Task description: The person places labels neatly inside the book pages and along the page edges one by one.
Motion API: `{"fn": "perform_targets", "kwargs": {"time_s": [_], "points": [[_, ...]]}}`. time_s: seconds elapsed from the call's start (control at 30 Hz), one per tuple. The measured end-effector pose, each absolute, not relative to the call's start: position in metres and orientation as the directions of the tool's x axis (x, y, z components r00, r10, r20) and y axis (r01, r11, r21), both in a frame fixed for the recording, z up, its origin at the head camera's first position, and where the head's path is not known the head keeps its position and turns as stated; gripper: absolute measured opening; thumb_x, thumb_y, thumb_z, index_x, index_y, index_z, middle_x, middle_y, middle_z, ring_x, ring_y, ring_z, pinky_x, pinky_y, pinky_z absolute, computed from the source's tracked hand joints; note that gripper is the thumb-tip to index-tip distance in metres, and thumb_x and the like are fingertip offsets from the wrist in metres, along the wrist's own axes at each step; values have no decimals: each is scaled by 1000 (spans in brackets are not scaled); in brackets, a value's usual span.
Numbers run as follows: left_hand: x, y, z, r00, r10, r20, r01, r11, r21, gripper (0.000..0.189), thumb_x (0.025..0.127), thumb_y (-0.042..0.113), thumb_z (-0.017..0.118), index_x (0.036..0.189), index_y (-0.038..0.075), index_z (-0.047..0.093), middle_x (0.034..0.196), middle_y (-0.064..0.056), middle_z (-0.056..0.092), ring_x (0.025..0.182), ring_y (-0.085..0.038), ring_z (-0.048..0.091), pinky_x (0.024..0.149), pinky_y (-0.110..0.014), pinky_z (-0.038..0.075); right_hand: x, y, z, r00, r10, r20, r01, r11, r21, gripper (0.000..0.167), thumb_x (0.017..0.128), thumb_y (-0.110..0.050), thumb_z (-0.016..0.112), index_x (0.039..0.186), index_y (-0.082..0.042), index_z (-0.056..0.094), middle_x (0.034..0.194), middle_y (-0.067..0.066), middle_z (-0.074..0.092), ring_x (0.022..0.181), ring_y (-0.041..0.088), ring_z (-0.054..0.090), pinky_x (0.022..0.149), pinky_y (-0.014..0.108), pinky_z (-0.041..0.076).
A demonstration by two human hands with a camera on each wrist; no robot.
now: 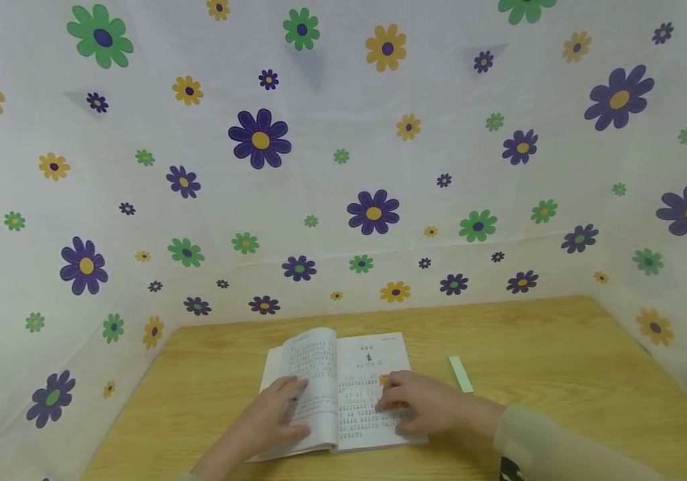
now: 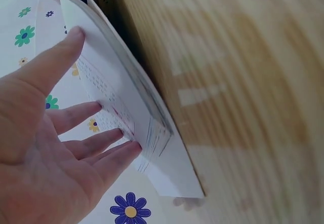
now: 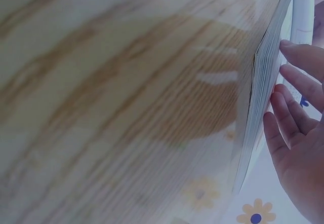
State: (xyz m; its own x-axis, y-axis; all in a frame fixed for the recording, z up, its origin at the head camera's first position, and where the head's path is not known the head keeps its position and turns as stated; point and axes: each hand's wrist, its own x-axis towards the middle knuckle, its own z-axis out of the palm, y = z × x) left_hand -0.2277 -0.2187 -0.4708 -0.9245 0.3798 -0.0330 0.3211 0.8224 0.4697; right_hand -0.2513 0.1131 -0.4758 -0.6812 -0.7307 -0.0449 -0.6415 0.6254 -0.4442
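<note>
An open book (image 1: 373, 361) with printed pages lies on the wooden table, its left-hand pages bulging up near the spine. My left hand (image 1: 268, 417) rests on the left page, fingers spread and slightly bent. In the left wrist view the thumb and fingertips of the left hand (image 2: 55, 158) touch the page of the book (image 2: 101, 36). On the right page lies my right hand (image 1: 428, 401), fingertips on the print and partly covering an orange patch. The right wrist view has the right hand (image 3: 298, 143) with loosely bent fingers along the thick page block (image 3: 260, 82).
A pale green strip (image 1: 460, 374) lies on the table (image 1: 548, 361) right of the book, just beyond the right wrist. White sheeting (image 1: 331, 194) with purple, green and yellow flowers stands behind the table and along both sides.
</note>
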Motion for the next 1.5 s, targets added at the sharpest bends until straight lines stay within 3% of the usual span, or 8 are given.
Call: {"fn": "perform_targets", "kwargs": {"time_s": [0.47, 1.07, 1.5], "points": [[-232, -223, -473, -899, 429, -83, 340, 806, 484, 88, 77, 22, 97, 150, -1, 53, 157, -30, 48, 144, -53, 47, 120, -69, 40, -249, 114, -476, -677, -735, -28, -648, 614, -450, 35, 91, -22, 83, 126, -24, 77, 118, -12, 60, 102, 1, 51, 96, 22, 55], [-233, -220, -469, -896, 427, -125, 355, 855, 378, 86, 77, 24, 97, 149, 2, 55, 153, -23, 55, 141, -46, 53, 119, -64, 45, -248, 116, -476, -659, -752, -7, -682, 601, -418, 36, 92, -21, 83, 128, -24, 76, 121, -11, 62, 104, 0, 52, 99, 23, 56], [-235, -219, -468, -890, 437, -132, 370, 860, 351, 86, 78, 26, 96, 150, 3, 55, 152, -21, 56, 140, -43, 54, 119, -61, 46, -241, 121, -466, -633, -774, 14, -736, 595, -323, 38, 92, -22, 81, 129, -23, 75, 126, -3, 64, 111, 7, 57, 101, 27, 58]]}}
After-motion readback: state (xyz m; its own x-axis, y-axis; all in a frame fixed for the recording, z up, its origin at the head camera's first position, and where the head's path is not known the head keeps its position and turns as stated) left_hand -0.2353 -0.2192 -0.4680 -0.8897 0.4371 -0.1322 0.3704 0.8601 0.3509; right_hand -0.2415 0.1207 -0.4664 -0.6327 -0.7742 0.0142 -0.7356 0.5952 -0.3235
